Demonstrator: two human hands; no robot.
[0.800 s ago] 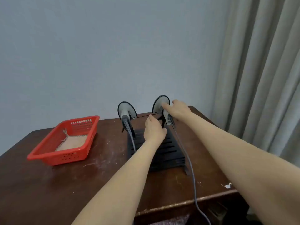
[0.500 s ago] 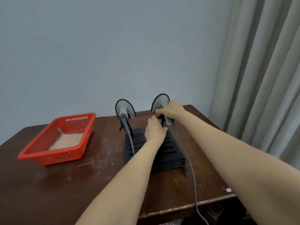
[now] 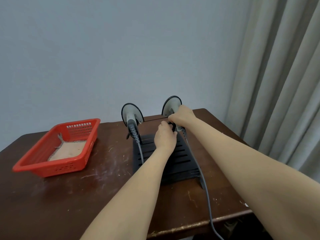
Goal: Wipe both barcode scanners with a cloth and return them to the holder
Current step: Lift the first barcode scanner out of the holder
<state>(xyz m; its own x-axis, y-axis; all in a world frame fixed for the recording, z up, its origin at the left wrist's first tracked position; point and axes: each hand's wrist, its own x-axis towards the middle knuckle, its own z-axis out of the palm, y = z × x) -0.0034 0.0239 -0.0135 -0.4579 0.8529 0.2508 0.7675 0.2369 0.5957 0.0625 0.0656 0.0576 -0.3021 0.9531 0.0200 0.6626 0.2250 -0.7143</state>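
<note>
Fingers (image 3: 173, 116) of right hand (image 3: 181, 116) around right scanner (image 3: 171, 105)

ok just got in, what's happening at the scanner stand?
A person has both hands on the right barcode scanner as it sits in the black holder. The right hand is wrapped around its handle; the left hand is at the base of that handle. The left barcode scanner stands untouched in the holder. The cloth lies in the red basket, so no wiping is under way.
</note>
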